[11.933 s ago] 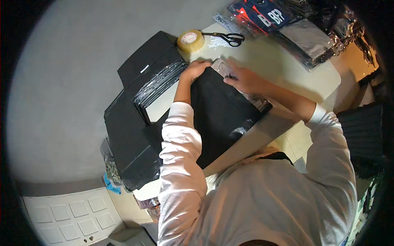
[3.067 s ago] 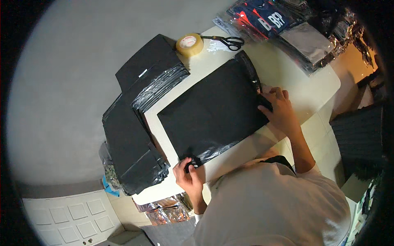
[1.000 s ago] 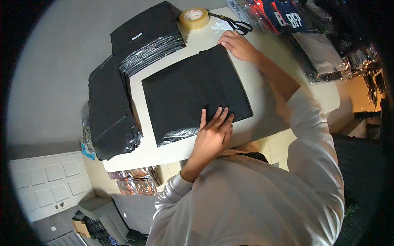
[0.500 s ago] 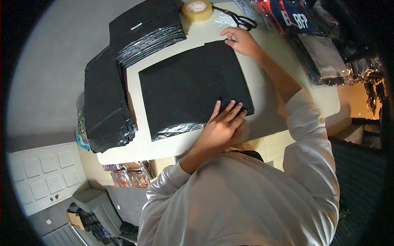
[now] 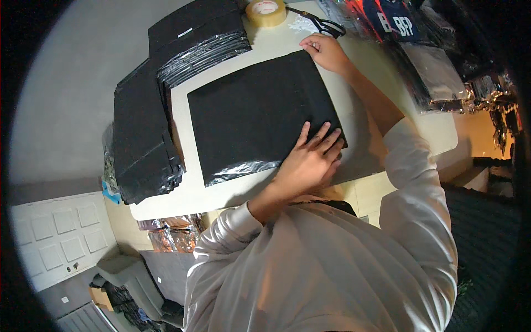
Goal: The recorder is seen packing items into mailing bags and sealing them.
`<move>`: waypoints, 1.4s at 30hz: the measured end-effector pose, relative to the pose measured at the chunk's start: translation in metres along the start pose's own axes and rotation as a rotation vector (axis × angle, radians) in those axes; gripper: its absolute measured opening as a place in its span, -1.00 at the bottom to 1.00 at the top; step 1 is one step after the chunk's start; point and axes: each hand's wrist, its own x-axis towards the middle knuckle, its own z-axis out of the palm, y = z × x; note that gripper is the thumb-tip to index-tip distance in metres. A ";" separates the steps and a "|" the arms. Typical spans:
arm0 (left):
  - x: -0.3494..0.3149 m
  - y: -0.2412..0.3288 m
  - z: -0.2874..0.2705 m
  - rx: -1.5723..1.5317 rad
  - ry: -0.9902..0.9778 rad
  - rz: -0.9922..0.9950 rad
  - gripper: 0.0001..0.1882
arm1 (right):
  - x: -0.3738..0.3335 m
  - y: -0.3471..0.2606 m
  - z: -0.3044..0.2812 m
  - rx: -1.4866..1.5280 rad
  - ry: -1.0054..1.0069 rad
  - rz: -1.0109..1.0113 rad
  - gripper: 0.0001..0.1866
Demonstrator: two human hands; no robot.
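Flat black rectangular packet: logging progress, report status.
Left hand spread on packet. Right hand at far corner. Packet lies on white table. Black-handled scissors near right hand.

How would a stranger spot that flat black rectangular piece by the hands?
Find the white, round-cornered table, with thick black stacks along its left side. Right of those lies a flat black rectangular piece with a shiny strip along its near edge. Unlike the piled neighbours, it lies apart, under the spread left hand, the right hand at its far corner.
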 end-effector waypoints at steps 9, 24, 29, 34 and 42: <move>-0.023 -0.018 -0.012 -0.010 -0.069 -0.065 -0.57 | -0.002 -0.005 0.001 -0.104 0.041 -0.122 -0.87; -0.035 -0.004 -0.014 0.016 -0.118 -0.036 -0.54 | -0.002 -0.006 0.000 0.008 0.043 -0.086 -0.87; -0.035 0.011 -0.022 -0.045 -0.111 0.001 -0.48 | -0.003 -0.007 0.001 0.014 0.018 -0.089 -0.89; -0.039 0.034 -0.031 -0.141 -0.105 0.083 -0.50 | -0.002 0.003 0.001 0.018 0.019 -0.106 -0.89; -0.045 0.025 -0.032 -0.112 -0.166 0.031 -0.47 | 0.000 0.001 0.000 -0.026 -0.042 -0.126 -0.90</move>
